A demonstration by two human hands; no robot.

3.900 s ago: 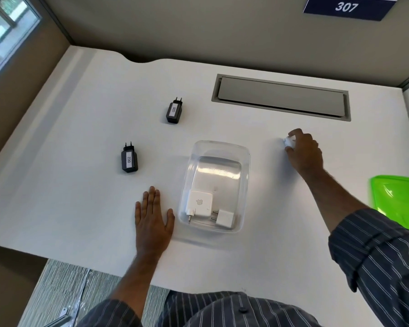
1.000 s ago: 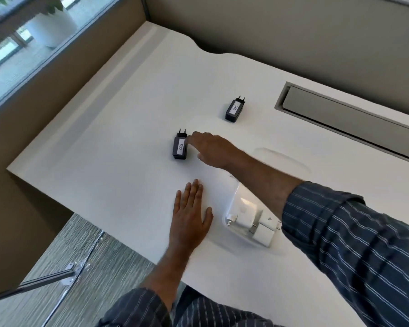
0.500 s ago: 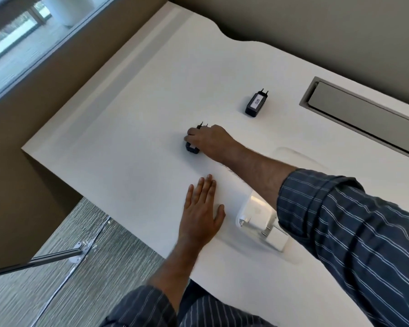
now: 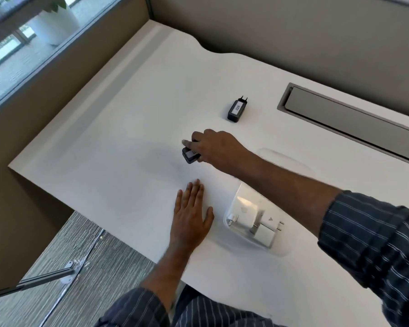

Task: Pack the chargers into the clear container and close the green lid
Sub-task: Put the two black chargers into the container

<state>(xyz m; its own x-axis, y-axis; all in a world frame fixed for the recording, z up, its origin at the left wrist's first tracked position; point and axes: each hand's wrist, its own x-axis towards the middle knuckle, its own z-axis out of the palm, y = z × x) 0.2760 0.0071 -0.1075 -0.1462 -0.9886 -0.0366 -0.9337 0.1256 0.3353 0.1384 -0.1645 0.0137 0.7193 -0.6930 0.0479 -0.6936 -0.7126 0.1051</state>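
Right hand (image 4: 213,147) reaching across, fingers curled round small black plug charger with white label (image 4: 189,156), mid-desk on white desktop (image 4: 118,142); lifted or still touching surface: cannot tell. Left hand (image 4: 191,217) flat, fingers straight, palm down near front edge, just left of clear plastic container (image 4: 279,250). Inside container: large white square charger (image 4: 242,213) and small white cube charger (image 4: 265,234), touching. Second black charger labelled 026 (image 4: 237,111) lying farther back, apart from hand. Grey recessed cable hatch (image 4: 345,119) far right.

Person: dark blue shirt with thin white stripes; sleeves (image 4: 373,234) pushed up, forearms and hands bare.
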